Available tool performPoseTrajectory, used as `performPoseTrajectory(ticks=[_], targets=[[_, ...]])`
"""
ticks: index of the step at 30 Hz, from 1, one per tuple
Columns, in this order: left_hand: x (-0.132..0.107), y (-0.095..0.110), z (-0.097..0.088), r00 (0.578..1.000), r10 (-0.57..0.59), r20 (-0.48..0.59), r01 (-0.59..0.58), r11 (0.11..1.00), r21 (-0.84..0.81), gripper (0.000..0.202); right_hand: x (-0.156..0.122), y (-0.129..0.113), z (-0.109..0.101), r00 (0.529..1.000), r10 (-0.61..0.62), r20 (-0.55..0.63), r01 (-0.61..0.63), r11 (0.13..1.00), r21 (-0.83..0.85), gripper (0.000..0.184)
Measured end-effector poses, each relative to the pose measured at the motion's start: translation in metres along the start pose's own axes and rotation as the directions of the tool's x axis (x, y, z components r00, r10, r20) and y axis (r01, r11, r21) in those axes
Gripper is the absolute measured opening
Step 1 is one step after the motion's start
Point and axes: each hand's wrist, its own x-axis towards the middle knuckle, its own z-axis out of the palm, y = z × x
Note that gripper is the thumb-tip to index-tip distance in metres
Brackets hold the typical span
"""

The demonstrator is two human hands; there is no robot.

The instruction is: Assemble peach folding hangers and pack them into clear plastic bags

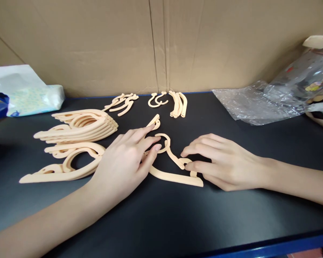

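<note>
Left hand [121, 166] lays flat, open fingers [140, 138] on the hook [169, 150]; right hand [223, 161] pinches the hanger [172, 178]; best kept flush on counter [231, 222].

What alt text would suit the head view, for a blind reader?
Two bare hands hold peach plastic hanger parts together on a black table: the left hand presses the round hook, the right hand pinches the other end. A stack of similar parts lies to the left, a clear plastic bag to the right.

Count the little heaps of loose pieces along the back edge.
3: curved arms at the left, hooks in the middle, a tight bundle at the right. None looks hidden.
</note>
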Motion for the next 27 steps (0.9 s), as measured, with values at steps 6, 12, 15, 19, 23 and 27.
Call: performPoseTrajectory(ticks=[6,12,15,19,23,27], targets=[[0.0022,-0.0013,-0.0003,0.998,0.048,0.031,-0.051,0.994,0.097,0.038,-0.0006,-0.0003,0.0001,0.999,-0.009,-0.052,0.011,1.000,0.027,0.024],[0.0009,-0.0007,0.0019,0.999,-0.012,0.038,0.008,0.995,0.102,0.042,-0.0023,-0.0017,0.0013,0.999,-0.016,-0.031,0.018,0.997,0.072,0.050],[0.0001,-0.0001,0.0019,0.999,-0.020,0.034,0.015,0.990,0.138,0.043,-0.0022,-0.0014,0.0016,0.999,-0.025,-0.024,0.027,0.997,0.069,0.046],[-0.0010,-0.0002,0.0008,0.999,-0.005,0.039,-0.002,0.984,0.180,0.045,-0.0008,-0.0020,0.0009,0.997,-0.070,-0.019,0.071,0.995,0.068,0.019],[-0.0019,-0.0009,0.0002,0.999,0.010,0.034,-0.016,0.982,0.187,0.045,0.0002,-0.0037,0.0001,0.995,-0.091,-0.042,0.093,0.994,0.064,0.012],[-0.0009,-0.0005,0.0000,1.000,0.022,0.022,-0.025,0.987,0.159,0.044,-0.0007,-0.0041,0.0007,0.994,-0.098,-0.049,0.101,0.992,0.078,0.014]])
